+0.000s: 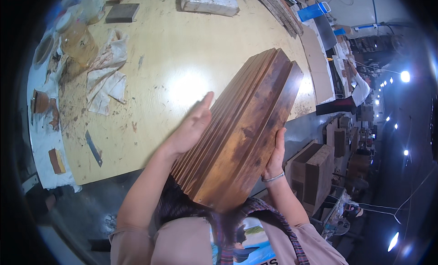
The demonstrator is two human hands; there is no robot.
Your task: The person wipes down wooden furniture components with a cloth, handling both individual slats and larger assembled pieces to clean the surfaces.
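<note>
A thick stack of brown-stained wooden boards (244,135) lies slantwise in front of me, its near end against my body and its far end over the table (155,105). The board edges show as several parallel lines along the left side; dark blotches mark the broad faces on the right. My left hand (194,128) rests flat along the left side of the stack, fingers stretched out. Around the right side, my right hand (276,155) holds the boards, thumb pointing up and the other fingers hidden beneath or behind them.
A stained white cloth (107,73) and a plastic jar (77,41) are at the table's left. Nearer lies a flat metal blade (93,148). A whitish block (209,2) and a dark flat block (122,13) sit far back. Boxes (315,173) stand to the right.
</note>
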